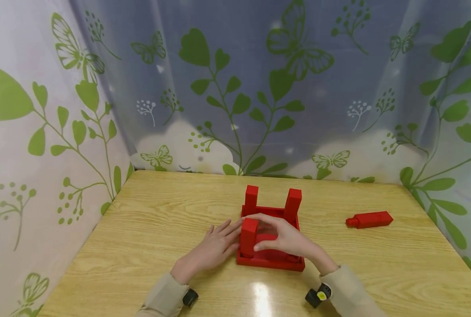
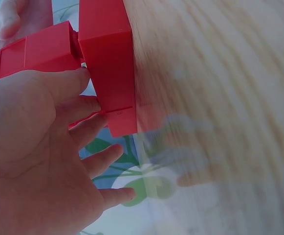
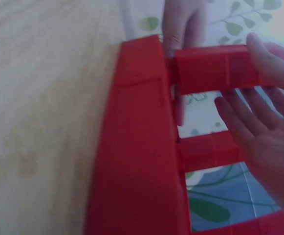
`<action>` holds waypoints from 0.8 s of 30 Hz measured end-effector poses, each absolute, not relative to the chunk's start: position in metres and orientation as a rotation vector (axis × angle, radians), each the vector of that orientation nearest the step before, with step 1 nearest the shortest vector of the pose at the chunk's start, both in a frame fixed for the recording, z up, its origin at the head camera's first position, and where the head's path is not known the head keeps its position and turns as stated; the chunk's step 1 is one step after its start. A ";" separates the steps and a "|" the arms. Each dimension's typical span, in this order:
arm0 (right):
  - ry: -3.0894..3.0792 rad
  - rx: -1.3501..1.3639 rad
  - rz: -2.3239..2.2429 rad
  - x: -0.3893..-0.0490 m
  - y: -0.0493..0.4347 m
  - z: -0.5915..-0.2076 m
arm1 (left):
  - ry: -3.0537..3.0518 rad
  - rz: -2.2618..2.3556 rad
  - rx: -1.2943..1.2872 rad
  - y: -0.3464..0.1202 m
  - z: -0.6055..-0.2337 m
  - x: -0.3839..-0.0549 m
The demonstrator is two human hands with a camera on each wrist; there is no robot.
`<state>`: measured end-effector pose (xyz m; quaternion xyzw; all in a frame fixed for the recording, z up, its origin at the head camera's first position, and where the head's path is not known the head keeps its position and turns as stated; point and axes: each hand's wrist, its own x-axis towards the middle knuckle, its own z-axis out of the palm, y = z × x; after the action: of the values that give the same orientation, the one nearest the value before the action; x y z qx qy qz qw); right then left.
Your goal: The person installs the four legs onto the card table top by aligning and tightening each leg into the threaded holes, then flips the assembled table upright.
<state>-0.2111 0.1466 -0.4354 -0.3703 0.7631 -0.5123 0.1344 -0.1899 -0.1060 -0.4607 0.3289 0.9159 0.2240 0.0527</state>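
Observation:
A red square tabletop (image 1: 270, 264) with a raised rim lies flat, and three red legs rise from its corners. The near-left leg (image 1: 248, 237) stands between the thumb and fingers of my right hand (image 1: 288, 237); in the right wrist view the thumb lies over this leg and the fingers pass behind it. My left hand (image 1: 213, 246) rests at the left side of the tabletop, fingers spread and fairly straight, fingertips against its rim. Behind stand the far-left leg (image 1: 251, 199) and the far-right leg (image 1: 292, 204). The right forearm and hand partly cover the near-right corner.
A loose red leg (image 1: 372, 219) with a narrower knobbed end lies on the wooden table (image 1: 160, 198) to the right. Patterned curtains (image 1: 235, 88) with green leaves and butterflies hang behind and at both sides of the table.

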 end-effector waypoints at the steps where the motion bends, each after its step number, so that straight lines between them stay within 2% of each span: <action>1: 2.179 -1.095 -1.490 -0.212 0.148 -0.435 | 2.787 0.676 0.994 -0.106 -0.461 -0.189; 15: 2.239 -1.068 -1.504 -0.208 0.146 -0.432 | 2.795 0.649 0.971 -0.106 -0.460 -0.187; 24: 2.563 -1.131 -1.420 -0.202 0.131 -0.439 | 2.795 0.643 1.007 -0.106 -0.462 -0.190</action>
<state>-0.2019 0.1310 -0.4392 -0.3602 0.8159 -0.4522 0.0004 -0.1898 -0.1062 -0.4622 0.3310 0.9183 0.2114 0.0509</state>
